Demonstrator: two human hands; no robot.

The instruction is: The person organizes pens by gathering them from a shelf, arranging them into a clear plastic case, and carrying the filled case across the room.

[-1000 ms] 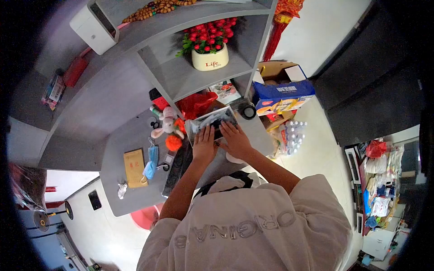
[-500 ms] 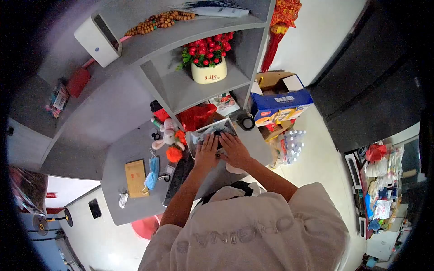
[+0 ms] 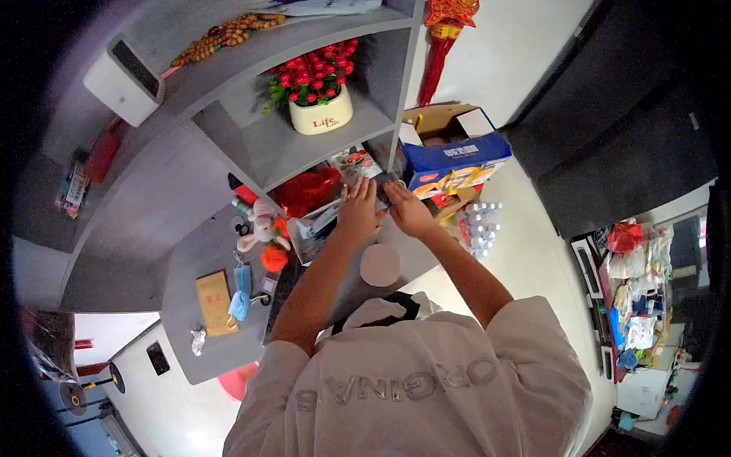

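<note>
My left hand (image 3: 359, 209) is palm down with its fingers apart, over the right part of an open box (image 3: 311, 242) holding items I cannot make out. It seems to hold nothing. To its right, my right hand (image 3: 411, 213) has its fingers bent together at the spot of a black ring-shaped roll, which the hand mostly hides. A red plastic bag (image 3: 308, 192) lies behind the box. Between my forearms a pale round disc (image 3: 380, 265) rests on the grey desk (image 3: 343, 293).
Left of the box are a plush rabbit (image 3: 264, 227), a blue face mask (image 3: 241, 293) and a brown envelope (image 3: 218, 303). A shelf holds a pot (image 3: 323, 113) of red berries. At right stand a blue carton (image 3: 457, 164) and several bottles (image 3: 481, 227).
Both hands have left the middle of the box. The right hand has moved right to the black roll, and the left lies farther right. The pale disc is uncovered, and the view has shifted.
</note>
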